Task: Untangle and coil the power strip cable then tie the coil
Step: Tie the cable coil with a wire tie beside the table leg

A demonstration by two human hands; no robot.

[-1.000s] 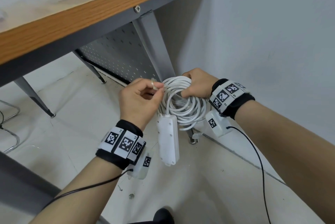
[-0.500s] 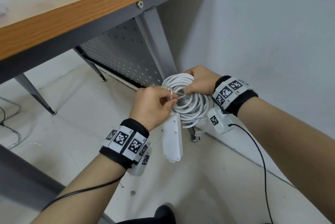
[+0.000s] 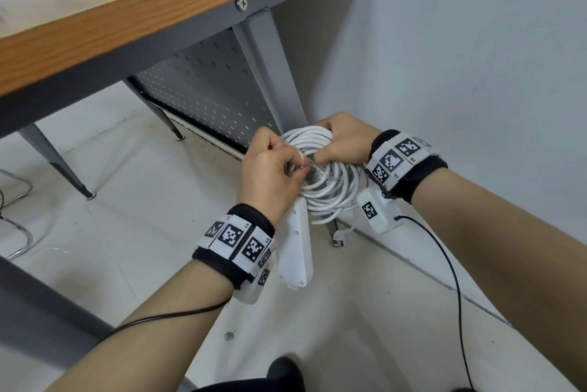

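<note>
Beside grey metal desk leg (image 3: 273, 74): right hand (image 3: 344, 140) clasps round white cable coil (image 3: 327, 182); left hand (image 3: 271, 175) pinches thin clear tie (image 3: 313, 165).

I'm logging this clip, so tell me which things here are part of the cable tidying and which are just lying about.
Part of the job:
coiled white cable, gripped by the right hand
thin clear tie, pinched by the left hand
power strip body, hanging below the coil
plug

Just there:
desk
desk leg
perforated panel
screw on the floor

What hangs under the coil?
The strip body hangs below the coil, its top hidden behind the left hand. The plug dangles beside it.
</note>
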